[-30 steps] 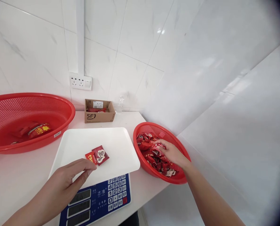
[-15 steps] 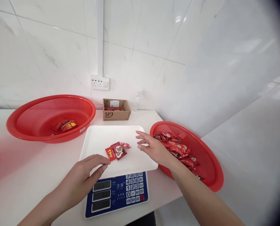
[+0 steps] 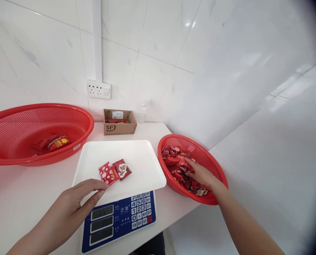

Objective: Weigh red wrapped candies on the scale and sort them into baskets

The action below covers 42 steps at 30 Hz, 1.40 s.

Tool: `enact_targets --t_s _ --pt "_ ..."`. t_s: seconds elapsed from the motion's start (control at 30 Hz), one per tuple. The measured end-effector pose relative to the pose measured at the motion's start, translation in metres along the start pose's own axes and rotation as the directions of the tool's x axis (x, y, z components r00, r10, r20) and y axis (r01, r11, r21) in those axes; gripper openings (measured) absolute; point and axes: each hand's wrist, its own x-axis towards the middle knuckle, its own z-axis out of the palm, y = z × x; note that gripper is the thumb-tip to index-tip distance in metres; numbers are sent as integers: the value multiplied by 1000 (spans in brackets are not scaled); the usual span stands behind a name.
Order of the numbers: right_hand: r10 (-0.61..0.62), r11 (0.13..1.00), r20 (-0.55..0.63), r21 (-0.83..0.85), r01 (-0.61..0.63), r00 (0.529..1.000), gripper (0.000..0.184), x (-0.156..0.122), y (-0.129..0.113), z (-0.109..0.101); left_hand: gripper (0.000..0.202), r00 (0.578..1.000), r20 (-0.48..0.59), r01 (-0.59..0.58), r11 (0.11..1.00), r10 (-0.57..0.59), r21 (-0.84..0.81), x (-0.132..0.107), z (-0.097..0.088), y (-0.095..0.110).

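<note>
My left hand (image 3: pixel 80 202) is at the near left edge of the white scale tray (image 3: pixel 144 173). Its thumb and index finger are curved with a small gap between them, the index tip beside a spotted red packet (image 3: pixel 108 174). That packet partly overlaps a dark red packet (image 3: pixel 122 169) with a cream label on the tray. My right hand (image 3: pixel 202 174) reaches into the right red basket (image 3: pixel 219 173), thumb and fingers apart, touching the small red packets (image 3: pixel 178 173) heaped there. Its fingertips rest against a red packet and are partly hidden.
The scale's blue panel (image 3: pixel 120 219) faces me below the tray. On the left stands a larger red basket (image 3: pixel 78 122) with a few packets. Behind the tray are an open cardboard box (image 3: pixel 120 129) and a clear plastic bottle (image 3: pixel 142 113). A tiled wall closes off the back and right.
My right hand has moved from above the tray into the right basket. A packet that was blurred above the tray now lies there as the spotted one. The view has shifted right.
</note>
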Motion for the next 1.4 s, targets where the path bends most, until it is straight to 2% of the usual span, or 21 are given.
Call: enact_targets --t_s 0.13,0.3,0.5,0.67,0.73,0.83,0.9,0.93,0.97,1.03,1.1,1.13,1.17,1.3,1.37,1.4 --pt "46 998 13 32 -46 999 48 0 12 5 25 1000 17 -14 1000 14 -1 1 3 -1" --pt "119 990 -68 79 -114 991 34 7 11 -4 27 1000 24 16 1000 -17 23 -2 0 -4" --pt "229 969 -221 144 -200 948 33 7 3 -17 27 1000 -2 24 1000 -24 15 -5 -2 -3" --pt "237 951 -314 268 -154 919 36 3 -18 -32 26 1000 17 -8 1000 8 6 -4 0 -4" --pt "193 940 -311 330 -85 931 40 -3 -36 -39 27 999 31 -18 1000 18 -6 -2 -1 -1" --pt "82 910 -263 414 35 961 44 -20 -77 -45 28 1000 18 -9 999 10 -48 1 -1 11" --pt "-52 850 -184 507 140 982 43 -39 -111 -46 29 1000 8 -3 995 4 -102 3 0 24" --pt "-162 808 -137 550 211 977 40 -49 -127 -45 32 1000 9 -5 991 6 -136 3 1 31" --pt "-285 767 -104 572 291 953 40 -60 -142 -43 37 1000 21 -12 985 16 -174 3 2 37" --pt "-521 684 19 607 404 853 38 -79 -166 -38 43 995 77 -34 965 56 -258 1 5 46" --pt "-650 610 80 648 456 756 35 -92 -181 -30 31 987 146 -14 940 67 -342 -2 7 50" --pt "-680 578 87 674 460 728 34 -95 -186 -26 25 984 169 20 924 48 -381 -3 7 51" --pt "-691 551 77 700 454 719 34 -97 -188 -21 24 983 182 64 905 14 -420 -4 8 51" --pt "-664 487 0 759 433 747 34 -92 -195 -11 29 979 171 192 794 -112 -576 -2 7 49" --pt "-637 479 -39 762 435 770 34 -85 -198 -12 27 984 102 176 773 -144 -610 2 7 47" --pt "-608 487 -59 760 431 792 34 -81 -199 -12 25 986 27 147 787 -164 -600 4 8 46"
